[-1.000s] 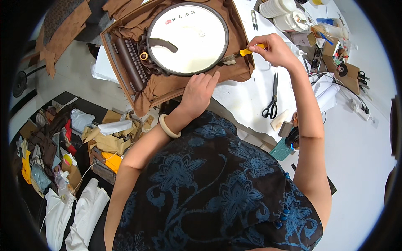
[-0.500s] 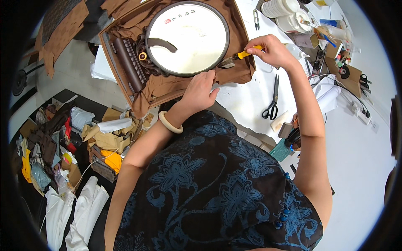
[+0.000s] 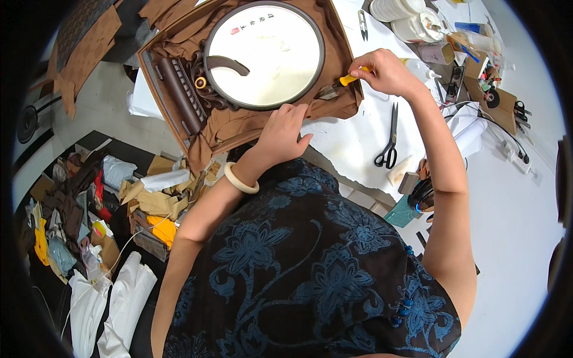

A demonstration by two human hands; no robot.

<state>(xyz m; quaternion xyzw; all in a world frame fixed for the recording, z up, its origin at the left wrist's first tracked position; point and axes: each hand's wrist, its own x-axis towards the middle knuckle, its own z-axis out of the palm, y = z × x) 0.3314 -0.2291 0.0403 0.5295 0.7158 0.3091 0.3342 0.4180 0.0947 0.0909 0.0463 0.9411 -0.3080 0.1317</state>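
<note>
My right hand (image 3: pixel 382 70) grips the yellow handle of a putty knife (image 3: pixel 347 80). Its flat metal blade points down and left onto brown cloth (image 3: pixel 330 106) in the right corner of a shallow brown box (image 3: pixel 350 43). Next to the blade is a round white panel (image 3: pixel 271 56) with a dark rim and a few painted marks. A dark carved, scrolled base (image 3: pixel 182 95) adjoins the panel on its left. My left hand (image 3: pixel 282 132), fingers extended, rests at the near side of the box, fingertips by the panel's lower rim.
Black-handled scissors (image 3: pixel 391 137) lie on white paper right of the box, with small snips (image 3: pixel 363 25) farther back. White tubs (image 3: pixel 412 27), bottles and tools crowd the far right. Scraps and bags (image 3: pixel 89 209) fill the lower left, beside white rolls (image 3: pixel 125 304).
The knife stays in my right hand at the box's right corner, with only a slight shift of its handle. My left thumb has moved a little nearer to me.
</note>
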